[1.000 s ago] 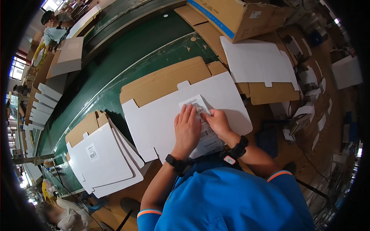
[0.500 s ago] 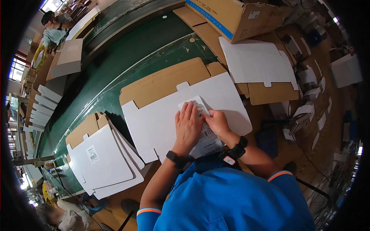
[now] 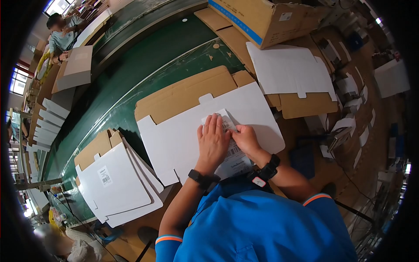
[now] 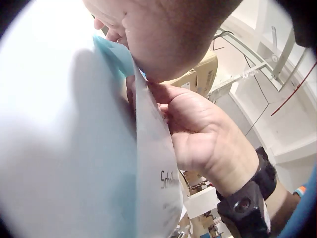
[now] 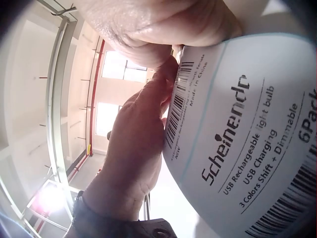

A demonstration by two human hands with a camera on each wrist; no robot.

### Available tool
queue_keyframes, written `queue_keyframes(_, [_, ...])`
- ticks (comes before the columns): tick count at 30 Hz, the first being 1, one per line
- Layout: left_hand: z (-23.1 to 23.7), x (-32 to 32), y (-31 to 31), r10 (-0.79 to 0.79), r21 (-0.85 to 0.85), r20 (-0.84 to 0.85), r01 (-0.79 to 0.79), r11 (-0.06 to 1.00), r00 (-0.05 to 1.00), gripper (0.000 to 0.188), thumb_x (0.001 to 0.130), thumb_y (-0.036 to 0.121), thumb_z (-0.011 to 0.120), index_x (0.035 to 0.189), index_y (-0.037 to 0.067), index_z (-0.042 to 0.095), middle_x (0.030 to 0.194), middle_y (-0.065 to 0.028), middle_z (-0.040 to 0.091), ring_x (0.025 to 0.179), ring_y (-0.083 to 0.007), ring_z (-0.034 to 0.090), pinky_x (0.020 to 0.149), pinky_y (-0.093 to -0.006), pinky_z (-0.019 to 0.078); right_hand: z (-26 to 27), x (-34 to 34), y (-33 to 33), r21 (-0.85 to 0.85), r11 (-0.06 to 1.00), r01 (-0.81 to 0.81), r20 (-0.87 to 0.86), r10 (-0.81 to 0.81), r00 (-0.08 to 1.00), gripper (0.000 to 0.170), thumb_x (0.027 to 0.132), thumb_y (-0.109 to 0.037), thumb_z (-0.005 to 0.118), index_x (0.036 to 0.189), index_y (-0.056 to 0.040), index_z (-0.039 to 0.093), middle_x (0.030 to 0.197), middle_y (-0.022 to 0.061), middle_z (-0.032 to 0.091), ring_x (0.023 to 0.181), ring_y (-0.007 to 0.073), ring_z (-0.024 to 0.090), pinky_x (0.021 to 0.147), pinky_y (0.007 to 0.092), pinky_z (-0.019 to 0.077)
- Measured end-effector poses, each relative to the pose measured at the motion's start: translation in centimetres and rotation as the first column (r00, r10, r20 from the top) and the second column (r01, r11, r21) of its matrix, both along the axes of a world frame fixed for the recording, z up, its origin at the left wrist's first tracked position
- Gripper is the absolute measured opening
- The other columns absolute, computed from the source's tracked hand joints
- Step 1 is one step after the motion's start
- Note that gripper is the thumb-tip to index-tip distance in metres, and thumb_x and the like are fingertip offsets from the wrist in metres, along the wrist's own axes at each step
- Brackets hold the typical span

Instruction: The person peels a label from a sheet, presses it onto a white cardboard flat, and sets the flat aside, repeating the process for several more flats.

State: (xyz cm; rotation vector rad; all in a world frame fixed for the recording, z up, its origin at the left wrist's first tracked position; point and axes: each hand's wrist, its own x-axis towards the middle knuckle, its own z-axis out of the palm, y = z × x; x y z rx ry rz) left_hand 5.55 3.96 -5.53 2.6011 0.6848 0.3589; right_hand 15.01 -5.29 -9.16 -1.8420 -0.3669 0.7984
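One white cardboard carton (image 3: 126, 183) is labelled; another carton (image 3: 174, 144) seems unfinished: left hand (image 3: 212, 140) flat, right hand (image 3: 247, 140) pinching a white printed strip (image 3: 235, 165).

The head view looks forward and down from above, over the bench (image 3: 122, 94), left hand (image 3: 212, 142) and right hand (image 3: 248, 140). The left wrist view, close and tilted, sights nearly edge-on along the labels (image 4: 154, 163) toward the right hand. The right wrist view, also close, faces the labels' print. All three share labels and hands.
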Motion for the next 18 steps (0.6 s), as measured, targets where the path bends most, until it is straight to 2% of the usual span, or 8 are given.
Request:
queue_keyframes(6, [0.5,0.2,0.8,-0.029,0.015,-0.031,0.03,0.999,0.999,0.046,0.086,0.021,0.051,0.126,0.0,0.045,0.132,-0.0155,0.046,0.127,-0.0268,0.039,0.105,-0.0458,0.0226,1.0,-0.4,-1.3,-0.057,0.997,-0.043,-0.162,0.033,0.986,0.025,0.082,-0.019,0.064,0.079,0.0057,0.064,0.062,0.0101,0.062,0.057,0.0106,0.053,0.053,0.0305,0.043])
queue_keyframes(9, [0.7,0.0,1.4,-0.063,0.004,-0.025,0.063,0.998,0.998,0.043,0.086,0.018,0.049,0.125,0.0,0.047,0.13,-0.0153,0.049,0.126,-0.0263,0.041,0.106,-0.0458,0.0226,4.0,-2.0,-5.3,-0.335,0.903,-0.267,-0.188,0.214,0.959,0.024,0.081,-0.02,0.065,0.08,0.0046,0.065,0.065,0.0092,0.063,0.06,0.0107,0.055,0.055,0.0297,0.0443])
queue_keyframes(10, [0.7,-0.2,1.5,-0.074,-0.001,-0.022,0.074,0.997,0.997,0.042,0.086,0.017,0.049,0.125,0.001,0.047,0.13,-0.0154,0.049,0.126,-0.0263,0.041,0.106,-0.0458,0.0226,0.7,-3.5,-8.4,-0.071,0.976,-0.206,-0.269,0.18,0.946,0.024,0.081,-0.02,0.066,0.077,0.003,0.065,0.064,0.0067,0.062,0.059,0.0099,0.054,0.054,0.0299,0.0435])
queue_keyframes(11, [0.7,-0.4,1.6,-0.085,-0.001,-0.032,0.085,0.996,0.996,0.042,0.087,0.016,0.048,0.125,0.001,0.046,0.131,-0.0147,0.048,0.127,-0.0258,0.04,0.107,-0.0451,0.0224,1.4,-3.9,-10.5,-0.061,0.962,-0.265,-0.287,0.237,0.928,0.025,0.081,-0.021,0.066,0.077,0.0028,0.064,0.064,0.0046,0.062,0.058,0.0087,0.053,0.052,0.0285,0.0425])
queue_keyframes(12, [0.7,-0.5,1.6,-0.099,0.003,-0.042,0.099,0.995,0.994,0.042,0.087,0.016,0.048,0.126,0.001,0.046,0.133,-0.0146,0.046,0.128,-0.0256,0.038,0.107,-0.0448,0.0221,2.0,-3.6,-12.4,-0.187,0.896,-0.404,-0.325,0.332,0.886,0.026,0.081,-0.023,0.066,0.08,0.0036,0.065,0.065,0.0043,0.062,0.059,0.0075,0.054,0.054,0.0258,0.043])
queue_keyframes(13, [0.7,-0.6,1.5,-0.11,0.007,-0.053,0.11,0.994,0.993,0.043,0.087,0.016,0.048,0.127,0.001,0.045,0.135,-0.0144,0.044,0.129,-0.0255,0.036,0.108,-0.0445,0.0219,-0.4,-3.9,-15.3,-0.122,0.907,-0.404,-0.366,0.337,0.868,0.024,0.081,-0.019,0.067,0.085,0.0051,0.065,0.072,0.0058,0.066,0.065,0.0078,0.058,0.059,0.0233,0.0457])
queue_keyframes(16, [0.4,-1.1,1.2,-0.133,0.011,-0.1,0.135,0.991,0.986,0.051,0.084,0.019,0.052,0.131,0.0,0.04,0.141,-0.0146,0.036,0.133,-0.0262,0.03,0.109,-0.0438,0.0209,3.7,-2.9,-17.7,-0.103,0.935,-0.34,-0.472,0.255,0.844,0.019,0.082,-0.011,0.066,0.092,0.0054,0.064,0.081,0.0067,0.067,0.072,0.0089,0.06,0.064,0.024,0.0484])
queue_keyframes(18, [0.4,-1.2,0.7,-0.132,0.009,-0.117,0.134,0.991,0.984,0.06,0.081,0.022,0.056,0.133,-0.001,0.036,0.144,-0.0159,0.03,0.135,-0.0278,0.026,0.109,-0.0436,0.0204,5.8,-2.1,-18.4,0.001,0.963,-0.27,-0.401,0.248,0.882,0.018,0.083,-0.007,0.064,0.097,0.0048,0.063,0.087,0.0076,0.067,0.076,0.0099,0.061,0.067,0.0249,0.0496])
